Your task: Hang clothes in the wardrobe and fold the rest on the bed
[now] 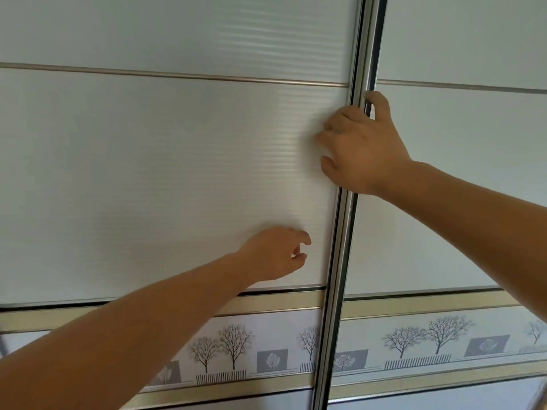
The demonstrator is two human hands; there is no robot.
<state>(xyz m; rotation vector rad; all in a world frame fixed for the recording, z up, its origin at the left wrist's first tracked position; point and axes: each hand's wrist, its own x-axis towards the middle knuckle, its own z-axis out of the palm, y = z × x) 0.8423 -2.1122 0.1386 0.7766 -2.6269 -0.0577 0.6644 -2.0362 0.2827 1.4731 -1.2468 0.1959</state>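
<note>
The wardrobe fills the head view, with both sliding doors closed. The left door panel is white and ribbed, and the right door panel looks the same. A shiny metal door edge runs vertically between them. My right hand grips this metal edge, with the thumb on its right side and the fingers spread on the left panel. My left hand is against the left panel lower down. Its fingers are loosely curled and hold nothing. No clothes or hangers are in view.
A decorative band with printed grey trees and a beige border runs across both doors below the hands. Thin metal strips split the panels horizontally. Both of my forearms reach up from the lower corners.
</note>
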